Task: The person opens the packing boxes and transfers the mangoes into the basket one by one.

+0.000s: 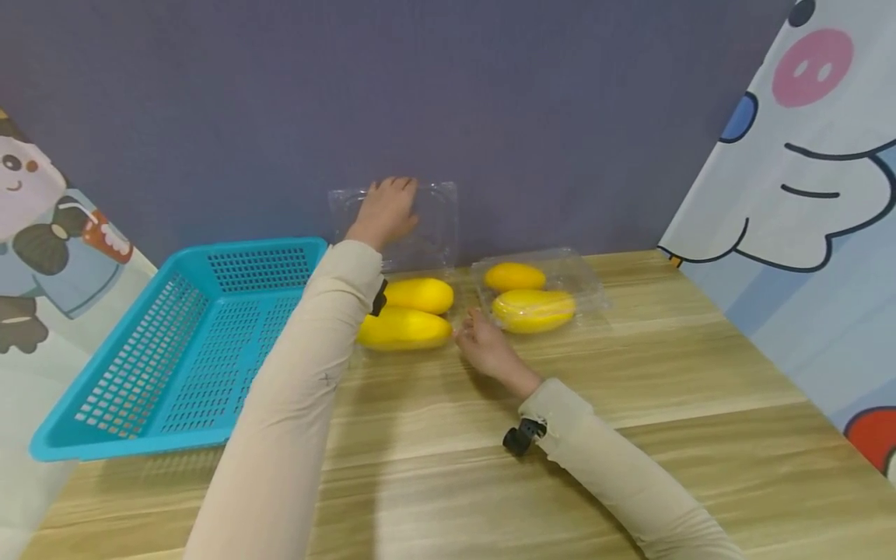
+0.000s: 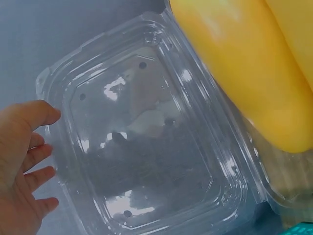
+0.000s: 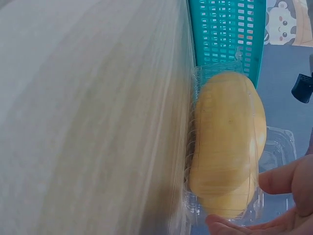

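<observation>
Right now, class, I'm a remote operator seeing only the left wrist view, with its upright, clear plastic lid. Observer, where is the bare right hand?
Observer: The right hand is at the right end of the open, clear plastic container that holds two yellow, oblong, fruit-like pieces.
Operator: Is there another container?
Observer: Yes, a second clear plastic container sits to the right of the open one, with two more yellow pieces.
Operator: And the teal corner at my picture's lower right?
Observer: It belongs to a rectangular, perforated plastic basket, left of the open container.
</observation>
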Motion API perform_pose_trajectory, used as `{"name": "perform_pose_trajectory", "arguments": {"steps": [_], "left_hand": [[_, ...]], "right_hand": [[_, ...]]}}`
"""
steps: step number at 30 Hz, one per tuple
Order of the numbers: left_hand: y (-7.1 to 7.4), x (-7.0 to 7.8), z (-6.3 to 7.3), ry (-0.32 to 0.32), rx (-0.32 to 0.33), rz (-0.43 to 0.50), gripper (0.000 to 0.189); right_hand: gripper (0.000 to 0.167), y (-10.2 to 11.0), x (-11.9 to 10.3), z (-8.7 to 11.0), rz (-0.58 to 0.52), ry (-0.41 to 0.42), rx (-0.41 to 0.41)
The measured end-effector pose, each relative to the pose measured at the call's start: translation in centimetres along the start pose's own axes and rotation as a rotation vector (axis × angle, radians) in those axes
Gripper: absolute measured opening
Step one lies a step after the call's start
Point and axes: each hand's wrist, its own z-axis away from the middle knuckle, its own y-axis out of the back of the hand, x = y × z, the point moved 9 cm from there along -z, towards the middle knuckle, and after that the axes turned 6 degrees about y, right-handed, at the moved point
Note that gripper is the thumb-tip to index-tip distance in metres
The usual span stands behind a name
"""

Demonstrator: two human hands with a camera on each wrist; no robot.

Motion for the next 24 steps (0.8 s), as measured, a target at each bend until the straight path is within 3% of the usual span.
{"name": "perform_pose_trajectory", "arguments": {"steps": [6, 12, 24], "left_hand": [[1.4, -0.7, 1.2, -0.031, 0.012, 0.011, 0.064], [2.6, -1.0, 2.2, -0.052, -0.030, 0.052, 0.062], [1.1, 1.1, 5.9, -0.128, -0.113, 0.052, 0.056]], "right_hand": [[0.061, 0.0, -0.2, 0.0, -0.003, 0.025, 0.002], [0.060, 0.1, 0.3, -0.2, 0.010, 0.037, 0.002], [0.062, -0.3, 1.1, -0.2, -0.037, 0.002, -0.065]]}}
